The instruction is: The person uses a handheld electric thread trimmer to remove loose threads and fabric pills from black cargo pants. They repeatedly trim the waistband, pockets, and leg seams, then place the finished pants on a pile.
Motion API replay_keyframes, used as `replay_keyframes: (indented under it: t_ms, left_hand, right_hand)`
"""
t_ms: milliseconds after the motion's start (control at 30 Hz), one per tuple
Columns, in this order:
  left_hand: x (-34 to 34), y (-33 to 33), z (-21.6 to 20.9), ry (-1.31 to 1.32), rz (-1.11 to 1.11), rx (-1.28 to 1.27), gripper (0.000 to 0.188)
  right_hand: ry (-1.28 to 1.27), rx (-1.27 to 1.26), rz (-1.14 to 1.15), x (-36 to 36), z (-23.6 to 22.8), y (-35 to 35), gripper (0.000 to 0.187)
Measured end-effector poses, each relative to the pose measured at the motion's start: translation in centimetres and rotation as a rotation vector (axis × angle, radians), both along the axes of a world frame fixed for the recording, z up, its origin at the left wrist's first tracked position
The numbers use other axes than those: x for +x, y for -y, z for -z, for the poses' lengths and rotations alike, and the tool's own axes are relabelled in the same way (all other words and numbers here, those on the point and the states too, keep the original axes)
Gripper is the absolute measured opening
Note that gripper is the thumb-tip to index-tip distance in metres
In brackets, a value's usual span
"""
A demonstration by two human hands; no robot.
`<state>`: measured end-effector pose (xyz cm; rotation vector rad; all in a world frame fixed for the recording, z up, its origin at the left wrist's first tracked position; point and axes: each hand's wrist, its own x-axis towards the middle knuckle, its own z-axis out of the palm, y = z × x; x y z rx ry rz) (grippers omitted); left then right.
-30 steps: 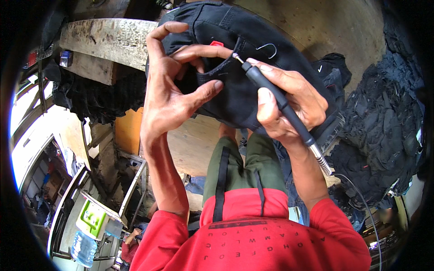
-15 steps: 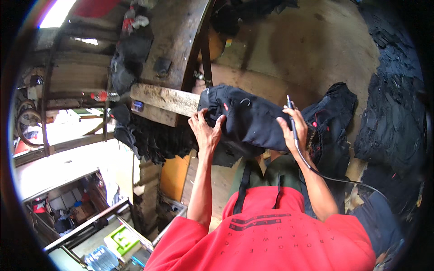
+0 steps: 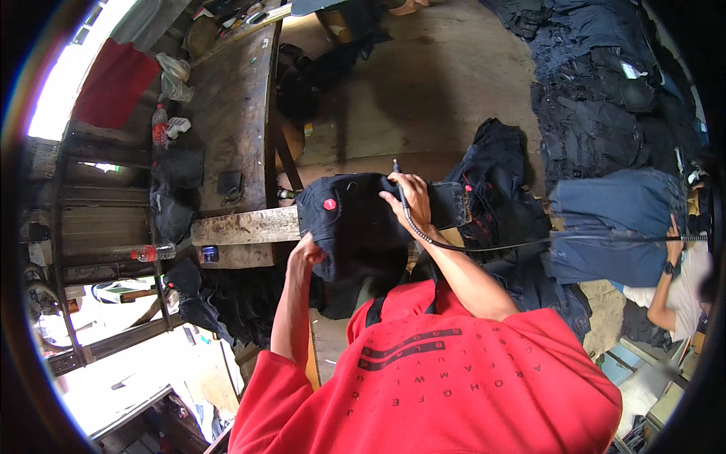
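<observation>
Dark trousers [image 3: 355, 234] are pulled over a narrow wooden board [image 3: 249, 227], with a red tag [image 3: 330, 204] near their left end. My left hand [image 3: 308, 251] is closed on the near left edge of the cloth. A slim pen-shaped tool [image 3: 401, 194] with a metal tip and a black cable sits in my right hand [image 3: 414, 195], its tip pointing away from me. This hand rests over the right part of the trousers, and the cable trails off to the right.
Beyond the board stands a wooden table [image 3: 234, 129]; a red-labelled bottle [image 3: 159, 125] is beside it. Dark garments [image 3: 488, 170] lie to the right, near a large pile of dark cloth [image 3: 590, 98]. At far right another person's hand [image 3: 673, 240] touches blue jeans [image 3: 612, 223].
My left hand has gone from spread fingers to gripping the cloth's near edge. My right hand has moved left over the trousers with the tool. The view has swung right, bringing another person in.
</observation>
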<state>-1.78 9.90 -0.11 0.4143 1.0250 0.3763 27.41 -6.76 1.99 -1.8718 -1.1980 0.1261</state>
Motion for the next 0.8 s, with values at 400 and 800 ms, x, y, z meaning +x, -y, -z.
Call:
replay_keyframes:
  t_ms: [400,800]
  left_hand:
    - [5.0,0.3,-1.7,-0.117,0.016,0.385,0.032]
    - [4.7,-3.6,-2.0,-0.044,0.080,0.351,0.030]
  right_hand:
    - [0.017,-0.061,0.118,-0.9,-0.2,-1.5,0.040]
    - [0.104,-0.076,0.038,-0.9,0.4,-3.4,0.040]
